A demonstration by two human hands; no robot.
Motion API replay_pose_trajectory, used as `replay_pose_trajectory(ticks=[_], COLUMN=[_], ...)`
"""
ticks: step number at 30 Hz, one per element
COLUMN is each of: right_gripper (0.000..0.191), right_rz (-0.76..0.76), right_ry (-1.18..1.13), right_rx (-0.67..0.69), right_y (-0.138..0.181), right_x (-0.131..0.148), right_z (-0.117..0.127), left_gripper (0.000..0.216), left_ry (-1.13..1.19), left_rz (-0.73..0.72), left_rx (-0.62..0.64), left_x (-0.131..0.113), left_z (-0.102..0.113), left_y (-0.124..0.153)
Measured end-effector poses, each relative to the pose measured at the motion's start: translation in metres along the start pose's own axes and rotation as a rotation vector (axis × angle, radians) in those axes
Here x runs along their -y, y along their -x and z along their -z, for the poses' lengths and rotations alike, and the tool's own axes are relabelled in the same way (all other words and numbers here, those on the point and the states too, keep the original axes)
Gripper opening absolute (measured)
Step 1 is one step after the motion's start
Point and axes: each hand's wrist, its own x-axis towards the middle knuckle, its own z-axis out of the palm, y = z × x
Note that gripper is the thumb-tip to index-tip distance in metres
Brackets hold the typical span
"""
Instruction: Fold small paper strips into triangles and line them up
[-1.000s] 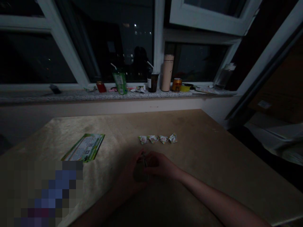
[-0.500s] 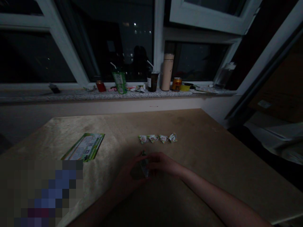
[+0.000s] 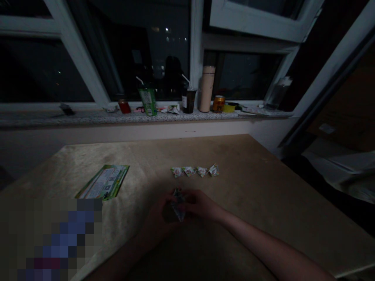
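Between my hands, low over the table, is a small folded paper piece (image 3: 178, 208) with a patterned, partly green surface; dimness blurs its details. My left hand (image 3: 159, 214) grips it from the left, thumb and fingers curved around its edges. From the right, my right hand (image 3: 197, 203) pinches it with its fingertips. Beyond the hands, several small folded paper pieces (image 3: 189, 171) with white and green print stand in a row. A flat green and white printed sheet or packet (image 3: 104, 181) lies to the left.
The brown table (image 3: 249, 175) ends at a wall under a window. On the stone sill (image 3: 123, 118) stand a green cup (image 3: 148, 102), a dark cup with a straw (image 3: 189, 100), a pink tumbler (image 3: 207, 89), an orange can (image 3: 218, 104) and a red jar (image 3: 124, 106). A pixelated patch covers the lower left.
Both hands have shifted only slightly, still holding the paper piece, which now shows a little more between the fingers. The row of pieces and the printed sheet stay in place.
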Motion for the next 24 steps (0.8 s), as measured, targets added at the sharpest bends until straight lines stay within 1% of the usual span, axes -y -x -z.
replay_pose_trajectory(ticks=[4, 7, 11, 15, 17, 21, 24], right_gripper=[0.044, 0.044, 0.041, 0.044, 0.044, 0.035, 0.034], right_rz=[-0.034, -0.058, -0.032, -0.054, -0.067, -0.079, -0.089], right_ry=[0.002, -0.081, -0.195, -0.298, -0.338, -0.405, -0.425], right_rx=[0.0, 0.016, 0.025, 0.086, 0.089, 0.078, 0.093], right_y=[0.0, -0.002, -0.002, 0.0, 0.001, 0.003, 0.003], right_x=[-0.001, 0.0, 0.002, 0.003, 0.004, 0.005, 0.005], right_z=[-0.003, -0.004, -0.005, -0.004, -0.003, -0.002, 0.0], left_gripper=[0.035, 0.032, 0.027, 0.024, 0.027, 0.037, 0.037], left_ry=[0.041, 0.026, -0.017, -0.032, -0.029, -0.047, -0.053], left_rz=[-0.024, -0.034, -0.016, 0.005, 0.019, 0.003, -0.005], left_rx=[0.008, -0.007, -0.026, -0.056, -0.08, -0.123, -0.087], left_x=[0.001, 0.005, 0.005, 0.003, 0.003, 0.003, 0.0], left_z=[0.0, 0.001, 0.003, 0.005, 0.006, 0.009, 0.012], left_y=[0.0, 0.0, 0.0, 0.001, 0.0, -0.001, -0.002])
